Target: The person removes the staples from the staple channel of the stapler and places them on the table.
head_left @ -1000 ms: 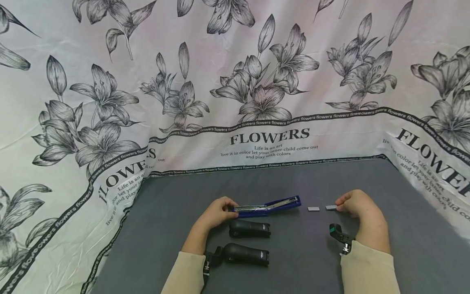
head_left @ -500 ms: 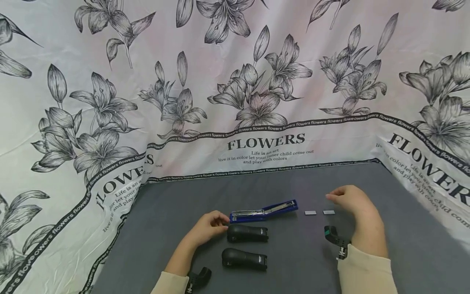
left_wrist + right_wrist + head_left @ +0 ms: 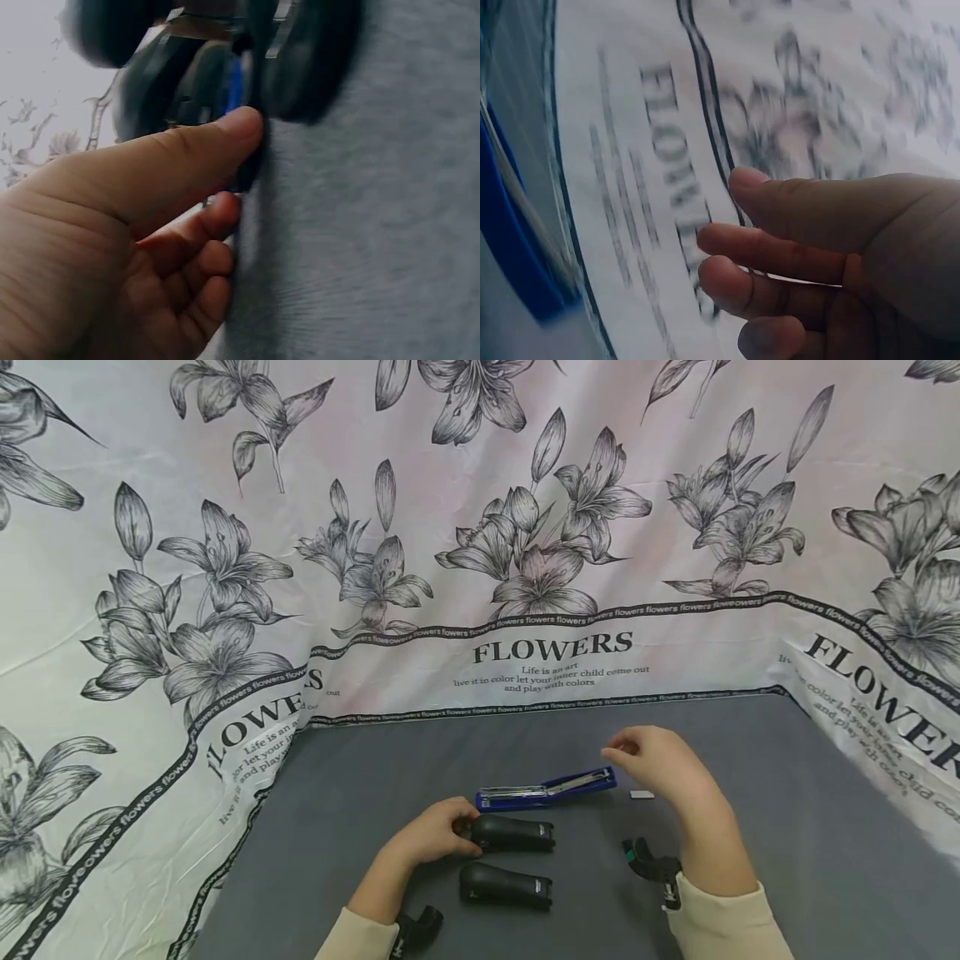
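My left hand [image 3: 431,833] pinches the left end of the upper black stapler [image 3: 516,833] between thumb and fingers. Blurred in the left wrist view, dark stapler parts [image 3: 315,67] extend from the fingertips. Just behind lies a blue stapler [image 3: 512,798], folded wide with its metal channel showing. Above that one's right end hovers my right hand [image 3: 663,770], fingers loosely bent and holding nothing. The right wrist view shows the blue stapler's end [image 3: 517,217] left of the right hand's fingers [image 3: 735,285].
A second black stapler [image 3: 506,887] lies nearer on the grey tabletop [image 3: 600,902]. A small strip of staples [image 3: 642,794] rests below the right hand; another is hidden behind the right arm. Flower-printed cloth [image 3: 555,668] walls in the back and sides.
My left hand has left the blue stapler and taken the upper black stapler's end. My right hand has let go of a staple strip, lifted and moved left toward the blue stapler.
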